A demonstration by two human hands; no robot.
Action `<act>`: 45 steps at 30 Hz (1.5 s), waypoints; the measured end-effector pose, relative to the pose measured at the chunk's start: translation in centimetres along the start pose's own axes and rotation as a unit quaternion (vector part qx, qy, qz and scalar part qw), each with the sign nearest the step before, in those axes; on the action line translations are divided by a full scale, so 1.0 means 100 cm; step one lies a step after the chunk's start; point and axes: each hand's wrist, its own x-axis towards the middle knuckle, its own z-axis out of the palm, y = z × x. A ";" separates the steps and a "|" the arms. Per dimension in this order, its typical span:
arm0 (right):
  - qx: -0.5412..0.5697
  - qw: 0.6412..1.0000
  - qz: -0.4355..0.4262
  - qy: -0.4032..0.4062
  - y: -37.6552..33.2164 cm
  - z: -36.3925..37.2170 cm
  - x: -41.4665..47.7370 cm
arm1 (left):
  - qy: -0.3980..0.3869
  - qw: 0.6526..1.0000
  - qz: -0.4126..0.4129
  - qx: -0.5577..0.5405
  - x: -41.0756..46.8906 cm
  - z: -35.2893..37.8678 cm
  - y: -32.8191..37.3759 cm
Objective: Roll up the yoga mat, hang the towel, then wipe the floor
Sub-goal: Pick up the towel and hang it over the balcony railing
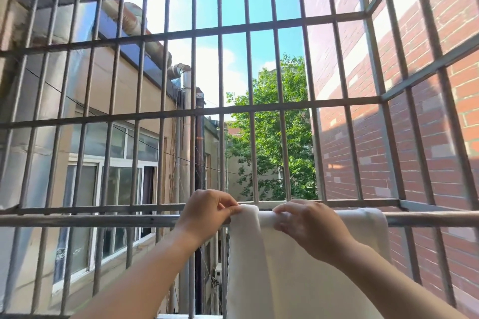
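A white, soft cloth towel point(298, 267) is hanging over a grey horizontal metal rail point(77, 220) that is running across the lower part of a window cage of grey metal bars point(223, 111). The towel is lying folded over the rail, and its long front part is falling down toward the bottom edge of the view, right of the middle.

The left hand point(204, 211) is pinching the left top edge of the towel at the rail; the thumb and the bent fingers are closing together on the fabric. The right hand point(308, 228) is resting on top of the towel, just to the right of the left hand, with the fingers curled down and the fingertips pressing a small fold of cloth against the rail. Both forearms are reaching up from the bottom of the view.

Behind the bars, a beige building with windows point(103, 176) is standing on the left, a red brick wall point(427, 137) on the right, and a green tree point(269, 137) between them under blue sky.
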 end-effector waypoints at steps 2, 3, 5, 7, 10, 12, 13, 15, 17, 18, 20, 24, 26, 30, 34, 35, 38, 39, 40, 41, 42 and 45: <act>0.003 1.000 0.005 -0.003 0.001 -0.001 0.001 | -0.005 1.000 -0.002 0.017 0.001 -0.006 -0.009; 0.006 1.000 0.007 -0.006 0.001 -0.001 0.002 | -0.007 0.999 -0.007 0.032 0.002 -0.009 -0.013; 0.009 1.000 0.013 -0.014 0.001 -0.001 0.004 | -0.012 0.998 -0.021 0.053 0.002 -0.016 -0.021; 0.013 0.999 0.022 -0.021 0.002 0.000 0.006 | -0.015 0.997 -0.034 0.069 0.001 -0.021 -0.030; 0.030 0.999 0.034 -0.020 0.004 0.000 0.006 | -0.008 0.994 -0.055 0.089 -0.004 -0.027 -0.041; 0.042 0.998 0.038 -0.013 0.003 0.000 0.007 | 0.002 0.994 -0.065 0.086 -0.008 -0.030 -0.043; 0.050 0.998 0.039 -0.009 0.003 0.000 0.007 | 0.011 0.995 -0.061 0.078 -0.009 -0.030 -0.042; 0.068 0.997 0.037 0.003 0.002 0.000 0.008 | 0.030 0.997 -0.036 0.058 -0.011 -0.026 -0.032; 0.084 0.996 0.027 0.015 0.002 0.001 0.007 | 0.017 0.999 0.003 0.036 -0.013 -0.018 -0.019; 0.091 0.995 0.021 0.019 0.002 0.001 0.006 | -0.006 0.999 0.026 0.028 -0.013 -0.012 -0.012; 0.094 0.995 0.006 0.021 0.003 0.001 0.002 | -0.051 0.996 0.065 0.024 -0.015 0.002 0.001; 0.055 0.998 -0.017 0.020 0.009 -0.008 -0.010 | -0.057 0.994 0.082 0.036 -0.012 0.020 0.010; 0.035 0.999 -0.019 0.022 0.015 -0.014 -0.016 | -0.045 0.995 0.080 0.030 -0.010 0.024 0.010; 0.022 0.999 -0.010 0.045 0.033 -0.023 -0.027 | -0.028 0.997 0.068 -0.020 -0.007 0.031 0.007; 0.032 0.997 0.003 0.068 0.048 -0.032 -0.033 | -0.029 0.998 0.029 -0.045 0.003 0.035 0.003; 0.040 0.997 0.006 0.069 0.050 -0.033 -0.032 | -0.034 0.998 0.022 -0.044 0.006 0.035 0.004; 0.085 0.995 0.015 0.054 0.055 -0.038 -0.025 | -0.047 0.998 0.012 -0.046 0.014 0.035 0.007; 0.096 0.994 0.017 0.043 0.057 -0.039 -0.021 | -0.046 0.998 0.009 -0.043 0.016 0.035 0.009; 0.100 0.994 0.020 0.033 0.057 -0.041 -0.016 | -0.043 0.998 0.008 -0.041 0.017 0.035 0.009; 0.102 0.994 0.024 0.023 0.058 -0.042 -0.011 | -0.038 0.998 0.006 -0.039 0.018 0.036 0.009; 0.103 0.994 0.030 0.013 0.058 -0.043 -0.007 | -0.031 0.999 0.004 -0.043 0.018 0.037 0.010; 0.102 0.994 0.045 -0.007 0.057 -0.045 0.002 | -0.018 0.998 0.013 -0.063 0.015 0.047 0.020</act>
